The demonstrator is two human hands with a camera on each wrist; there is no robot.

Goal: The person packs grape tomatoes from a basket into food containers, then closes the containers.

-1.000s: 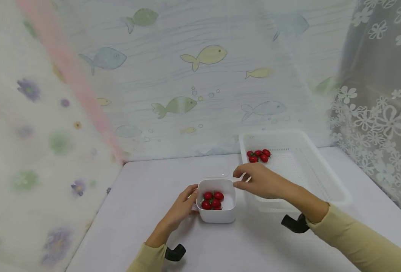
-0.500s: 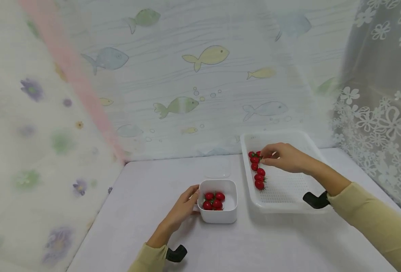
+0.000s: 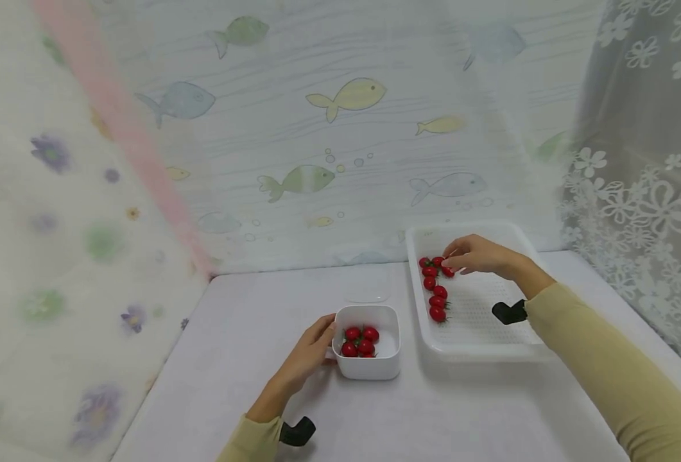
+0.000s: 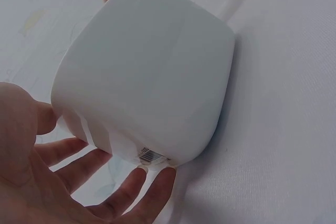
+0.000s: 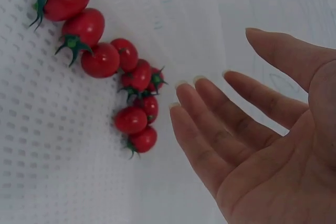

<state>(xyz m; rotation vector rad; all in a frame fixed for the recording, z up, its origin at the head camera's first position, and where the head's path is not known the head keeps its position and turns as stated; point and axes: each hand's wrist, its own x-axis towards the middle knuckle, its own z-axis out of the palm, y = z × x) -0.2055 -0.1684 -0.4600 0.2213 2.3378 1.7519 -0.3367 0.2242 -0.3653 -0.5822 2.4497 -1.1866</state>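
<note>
In the head view, my left hand (image 3: 308,350) rests at the left side of a small white square container (image 3: 369,368). Its fingertips touch the container's wall in the left wrist view, close to a barcode label (image 4: 152,156). Several small red cherry tomatoes (image 3: 366,347) lie inside. My right hand (image 3: 474,255) is over the white perforated basket (image 3: 490,351), close to the upper end of a row of cherry tomatoes (image 3: 438,301) with green stems. The right wrist view shows that hand with spread, relaxed fingers (image 5: 215,129), holding nothing and apart from the tomatoes.
A clear flat lid-like piece (image 3: 369,295) lies behind the small container. White cloth covers the table (image 3: 259,308). A fish-print curtain (image 3: 317,141) hangs at the back, with a flowered one at the left and lace at the right.
My right hand has gone from beside the small container's right rim to above the tomatoes in the basket, up and to the right. My left hand stays at the container.
</note>
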